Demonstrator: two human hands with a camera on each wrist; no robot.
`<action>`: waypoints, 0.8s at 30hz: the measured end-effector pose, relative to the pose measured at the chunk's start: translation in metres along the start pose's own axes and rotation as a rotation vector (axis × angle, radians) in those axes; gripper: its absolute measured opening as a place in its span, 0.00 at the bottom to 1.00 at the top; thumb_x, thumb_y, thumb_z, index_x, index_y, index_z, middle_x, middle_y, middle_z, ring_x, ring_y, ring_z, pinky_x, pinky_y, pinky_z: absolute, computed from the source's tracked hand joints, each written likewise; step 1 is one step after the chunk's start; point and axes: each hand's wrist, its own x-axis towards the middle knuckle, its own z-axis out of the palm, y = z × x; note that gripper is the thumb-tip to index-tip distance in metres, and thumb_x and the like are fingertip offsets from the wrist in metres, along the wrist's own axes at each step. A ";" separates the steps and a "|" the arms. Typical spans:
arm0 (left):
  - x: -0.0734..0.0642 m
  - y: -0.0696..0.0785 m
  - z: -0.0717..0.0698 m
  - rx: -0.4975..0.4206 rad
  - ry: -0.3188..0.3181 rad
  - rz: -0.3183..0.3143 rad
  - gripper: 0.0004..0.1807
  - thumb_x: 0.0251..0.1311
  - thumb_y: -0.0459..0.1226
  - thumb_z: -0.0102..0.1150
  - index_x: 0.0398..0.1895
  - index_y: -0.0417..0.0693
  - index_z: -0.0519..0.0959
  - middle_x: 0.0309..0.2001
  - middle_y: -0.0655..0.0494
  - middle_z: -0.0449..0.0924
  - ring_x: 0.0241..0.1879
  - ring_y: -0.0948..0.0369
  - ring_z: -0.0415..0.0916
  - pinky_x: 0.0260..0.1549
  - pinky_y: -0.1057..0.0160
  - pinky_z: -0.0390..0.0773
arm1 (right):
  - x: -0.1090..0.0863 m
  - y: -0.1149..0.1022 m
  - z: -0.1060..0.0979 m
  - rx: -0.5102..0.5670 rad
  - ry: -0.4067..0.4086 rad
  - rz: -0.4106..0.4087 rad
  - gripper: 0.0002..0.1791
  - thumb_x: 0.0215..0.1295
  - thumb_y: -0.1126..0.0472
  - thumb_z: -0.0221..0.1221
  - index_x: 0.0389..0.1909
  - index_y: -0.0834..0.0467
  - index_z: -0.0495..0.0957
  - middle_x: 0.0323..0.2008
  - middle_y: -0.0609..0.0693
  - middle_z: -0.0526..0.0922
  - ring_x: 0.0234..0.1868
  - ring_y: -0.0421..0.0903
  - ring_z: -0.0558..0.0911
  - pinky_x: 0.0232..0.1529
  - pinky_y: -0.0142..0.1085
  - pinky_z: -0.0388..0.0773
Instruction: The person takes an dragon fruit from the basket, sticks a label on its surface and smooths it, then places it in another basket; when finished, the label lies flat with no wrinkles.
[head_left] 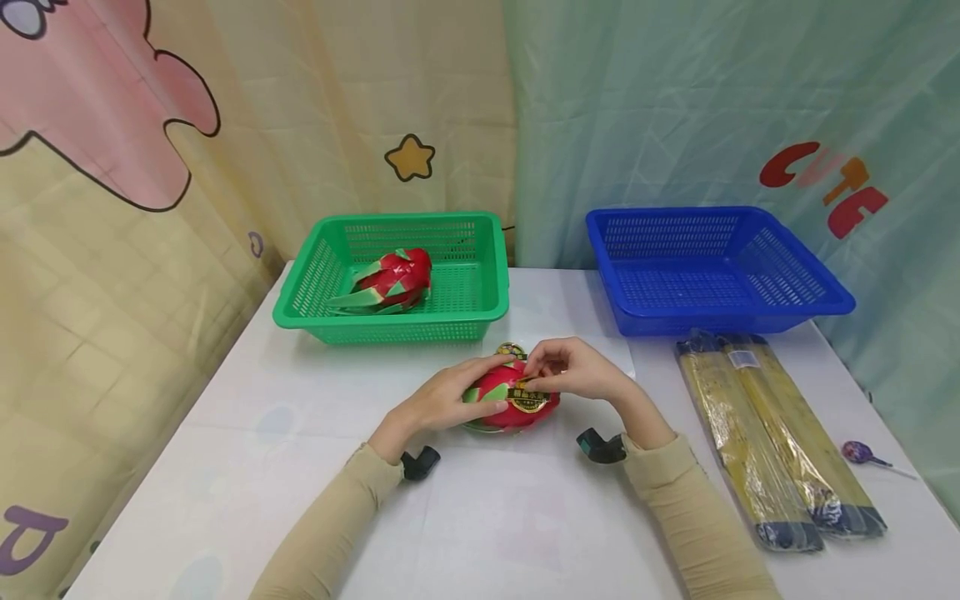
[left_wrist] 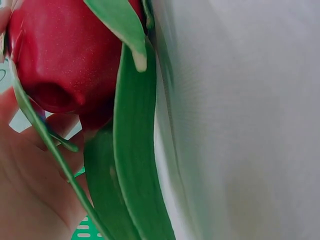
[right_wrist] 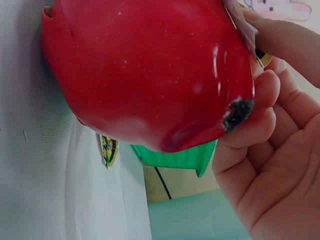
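Observation:
A red dragon fruit [head_left: 491, 385] with green scales lies on the white table. My left hand [head_left: 450, 396] holds it from the left, thumb in front and fingers over the far side. Long green scales [left_wrist: 135, 135] hang past that palm in the left wrist view. On the fruit's front right is a black-and-gold sticker [head_left: 529, 400]. My right hand [head_left: 577, 371] pinches its upper edge between thumb and index finger. The right wrist view shows the sticker's edge [right_wrist: 263, 58] by those fingertips; most of it is hidden there. How firmly it adheres I cannot tell.
Behind the fruit is another gold-and-black sticker [head_left: 512, 350]. A green basket [head_left: 390, 329] at the back left holds another dragon fruit [head_left: 405, 275]. The blue basket [head_left: 720, 323] stands back right. Two plastic-wrapped yellowish bundles [head_left: 772, 442] and a lollipop [head_left: 857, 452] lie at right.

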 end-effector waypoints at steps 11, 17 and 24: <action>0.006 0.014 0.019 -0.033 0.121 -0.059 0.39 0.54 0.66 0.52 0.65 0.59 0.63 0.58 0.60 0.67 0.53 0.63 0.67 0.46 0.57 0.75 | -0.003 -0.001 0.006 -0.177 0.066 0.079 0.27 0.47 0.55 0.72 0.47 0.60 0.74 0.46 0.54 0.75 0.46 0.51 0.74 0.43 0.44 0.75; 0.011 0.015 0.034 -0.012 0.207 -0.073 0.38 0.54 0.64 0.53 0.62 0.53 0.64 0.52 0.59 0.69 0.48 0.64 0.68 0.43 0.61 0.75 | -0.002 0.017 0.022 0.066 -0.001 0.275 0.31 0.60 0.48 0.60 0.62 0.55 0.68 0.54 0.54 0.74 0.54 0.51 0.72 0.56 0.48 0.68; 0.014 0.016 0.039 0.043 0.283 -0.082 0.39 0.50 0.64 0.58 0.60 0.52 0.64 0.52 0.57 0.70 0.46 0.62 0.71 0.41 0.60 0.76 | -0.005 0.020 0.045 0.110 0.202 0.286 0.27 0.64 0.48 0.57 0.61 0.55 0.69 0.53 0.56 0.74 0.51 0.51 0.73 0.51 0.44 0.71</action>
